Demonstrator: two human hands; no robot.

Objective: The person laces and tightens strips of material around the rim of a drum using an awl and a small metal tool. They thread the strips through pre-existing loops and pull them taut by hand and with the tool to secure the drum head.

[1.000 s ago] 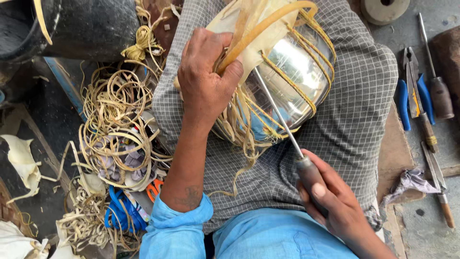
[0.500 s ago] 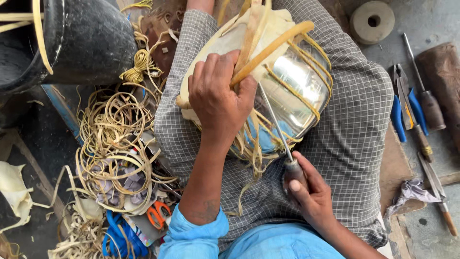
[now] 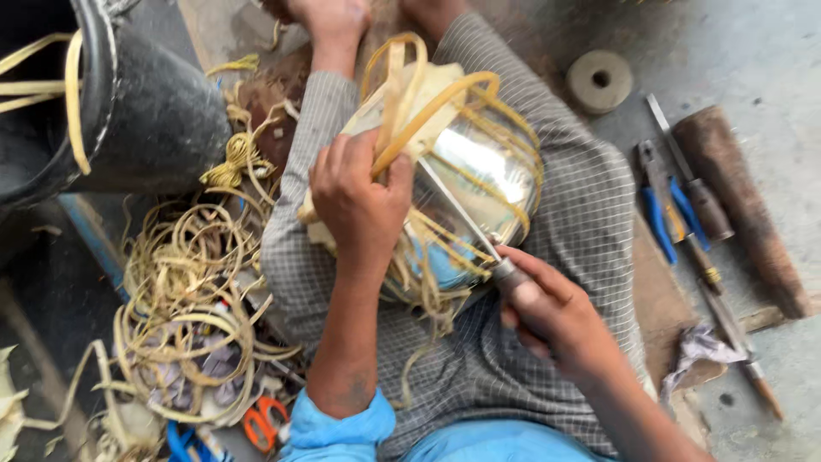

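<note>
The person sits with a round shiny metal pot (image 3: 479,184) lying on the lap, on the grey checked cloth (image 3: 581,239) that covers the legs. The pot is partly wrapped with pale yellow cane strips (image 3: 428,111), which cross over its bright surface.

The left hand (image 3: 359,201) rests on the left side of the pot. Its fingers (image 3: 338,167) are closed around one thick cane strip and press it against the metal. The right hand (image 3: 560,316) is lower, near the bottom edge of the pot. Its fingers are closed tightly on the dark handle of a thin metal awl (image 3: 457,214), and the shaft of the awl goes up across the pot towards the left thumb. The exact place of the awl tip cannot be told.

On the floor to the left lies a loose heap of cane coils (image 3: 184,291), with orange-handled scissors (image 3: 263,421) just below it and a black bucket (image 3: 128,111) above it. To the right lie blue-handled pliers (image 3: 663,214), a brown wooden stick (image 3: 740,205) and a round grey disc with a hole (image 3: 599,80).
</note>
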